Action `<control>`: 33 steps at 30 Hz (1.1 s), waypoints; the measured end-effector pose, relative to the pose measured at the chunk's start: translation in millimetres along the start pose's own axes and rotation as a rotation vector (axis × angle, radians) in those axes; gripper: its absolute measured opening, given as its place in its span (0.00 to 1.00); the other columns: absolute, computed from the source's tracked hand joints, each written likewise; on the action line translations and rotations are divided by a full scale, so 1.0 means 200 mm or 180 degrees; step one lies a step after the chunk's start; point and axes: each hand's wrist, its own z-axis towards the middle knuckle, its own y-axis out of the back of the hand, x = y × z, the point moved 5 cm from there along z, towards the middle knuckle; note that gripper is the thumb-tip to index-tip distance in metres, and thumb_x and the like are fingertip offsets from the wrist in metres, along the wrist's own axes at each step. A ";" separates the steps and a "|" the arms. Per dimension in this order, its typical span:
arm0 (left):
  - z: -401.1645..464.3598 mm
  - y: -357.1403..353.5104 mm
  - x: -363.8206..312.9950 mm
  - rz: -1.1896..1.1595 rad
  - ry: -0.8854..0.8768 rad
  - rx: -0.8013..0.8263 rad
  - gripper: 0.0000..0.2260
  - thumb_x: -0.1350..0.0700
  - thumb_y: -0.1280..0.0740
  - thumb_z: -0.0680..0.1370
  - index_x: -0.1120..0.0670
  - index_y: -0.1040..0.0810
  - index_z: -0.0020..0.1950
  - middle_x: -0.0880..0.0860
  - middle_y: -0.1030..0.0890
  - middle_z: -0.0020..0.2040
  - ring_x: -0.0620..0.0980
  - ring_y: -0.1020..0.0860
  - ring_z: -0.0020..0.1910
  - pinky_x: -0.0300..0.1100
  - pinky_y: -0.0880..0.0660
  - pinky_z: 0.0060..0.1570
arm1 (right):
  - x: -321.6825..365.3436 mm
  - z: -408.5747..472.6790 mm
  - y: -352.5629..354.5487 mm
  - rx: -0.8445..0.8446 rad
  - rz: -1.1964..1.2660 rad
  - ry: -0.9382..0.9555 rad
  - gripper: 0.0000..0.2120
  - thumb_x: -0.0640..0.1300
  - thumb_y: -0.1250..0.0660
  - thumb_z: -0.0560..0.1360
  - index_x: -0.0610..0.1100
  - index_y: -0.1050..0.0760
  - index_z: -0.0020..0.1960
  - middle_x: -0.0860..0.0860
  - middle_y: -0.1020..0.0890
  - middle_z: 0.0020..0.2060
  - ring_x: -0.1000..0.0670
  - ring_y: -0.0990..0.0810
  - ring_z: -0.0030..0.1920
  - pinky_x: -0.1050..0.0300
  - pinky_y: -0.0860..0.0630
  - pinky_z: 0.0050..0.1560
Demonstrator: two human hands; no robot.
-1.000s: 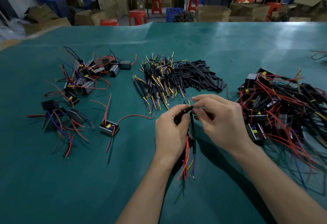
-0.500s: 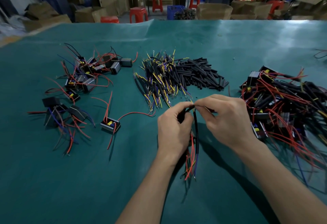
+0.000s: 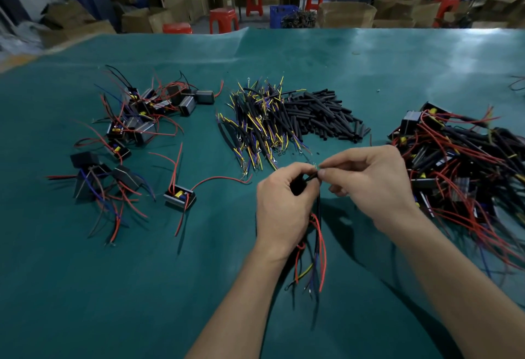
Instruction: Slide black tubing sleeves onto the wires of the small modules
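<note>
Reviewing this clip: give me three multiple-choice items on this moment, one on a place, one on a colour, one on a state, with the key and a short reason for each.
1. Where does the pile of loose black tubing sleeves lie?
A. Beyond the hands, mid-table
B. At the near table edge
C. On a red stool

2. What colour is the table cover?
A. Grey
B. Teal green
C. Brown

3. What are the two hands doing?
A. Both lie flat on the table
B. One holds scissors
C. Both pinch a thin black piece between them, above the table

Key: 1 A, the pile lies past the hands, right of the yellow and purple wire bundle. 2 B, the cover shows teal all around the piles. 3 C, the left hand and right hand meet fingertip to fingertip on the black piece, while red wires hang below the left hand.
</note>
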 end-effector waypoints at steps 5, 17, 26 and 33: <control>-0.01 0.00 -0.01 0.0324 -0.0205 -0.0049 0.05 0.55 0.29 0.73 0.49 0.15 0.47 0.48 0.17 0.39 0.48 0.20 0.40 0.50 0.23 0.45 | -0.06 0.00 -0.01 0.0118 0.0889 -0.1031 0.07 0.29 0.23 0.66 0.39 0.16 0.34 0.44 0.18 0.28 0.52 0.24 0.24 0.62 0.26 0.26; -0.02 0.02 -0.04 0.0430 -0.0269 -0.0121 0.06 0.55 0.30 0.73 0.51 0.14 0.47 0.48 0.16 0.41 0.49 0.19 0.42 0.50 0.23 0.46 | -0.05 -0.01 -0.02 0.0415 0.0879 -0.0826 0.08 0.30 0.24 0.69 0.42 0.18 0.37 0.45 0.17 0.30 0.50 0.23 0.26 0.60 0.24 0.27; 0.00 0.02 0.00 0.0173 -0.0009 -0.0088 0.06 0.54 0.30 0.73 0.51 0.14 0.46 0.48 0.15 0.40 0.49 0.18 0.41 0.51 0.22 0.47 | 0.05 -0.01 0.02 0.0223 -0.0964 0.1094 0.06 0.41 0.19 0.70 0.49 0.12 0.45 0.57 0.14 0.34 0.58 0.16 0.34 0.58 0.17 0.40; 0.00 0.02 0.00 0.0146 0.0034 -0.0071 0.07 0.54 0.30 0.72 0.51 0.14 0.47 0.48 0.14 0.41 0.47 0.18 0.42 0.50 0.22 0.49 | 0.12 -0.03 0.00 0.0303 -0.1743 0.1835 0.03 0.40 0.22 0.73 0.46 0.13 0.45 0.53 0.16 0.36 0.54 0.19 0.35 0.56 0.23 0.38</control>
